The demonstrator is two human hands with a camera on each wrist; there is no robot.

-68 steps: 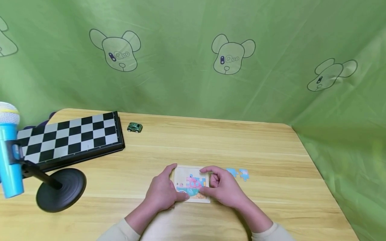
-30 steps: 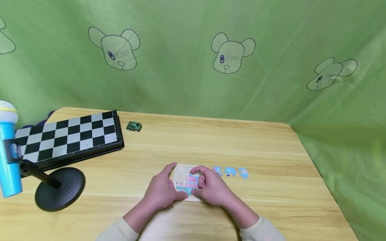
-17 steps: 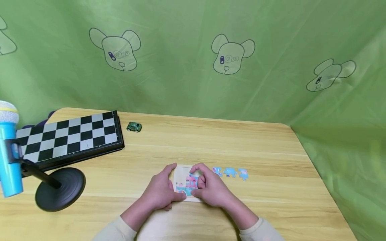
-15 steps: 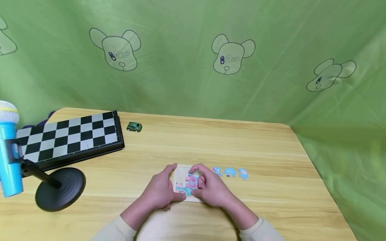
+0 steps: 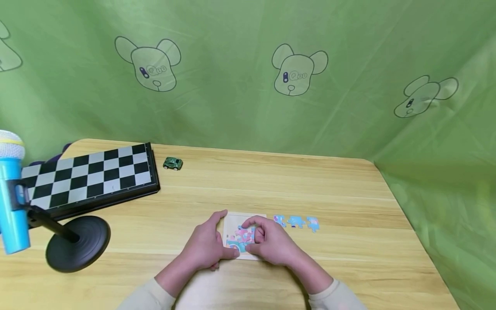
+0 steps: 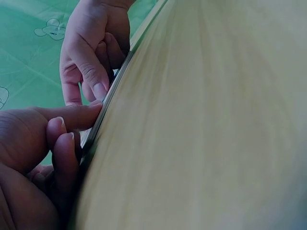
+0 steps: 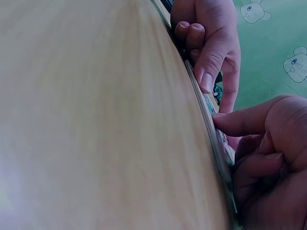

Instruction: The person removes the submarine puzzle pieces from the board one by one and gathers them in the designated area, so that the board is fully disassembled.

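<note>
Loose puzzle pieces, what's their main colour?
The loose pieces are mainly light blue, clearest in the head view.

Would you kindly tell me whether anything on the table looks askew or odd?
Yes: the pink piece at the right hand looks askew, turned against the straight edges of the tray. Nothing else stands out.
</note>
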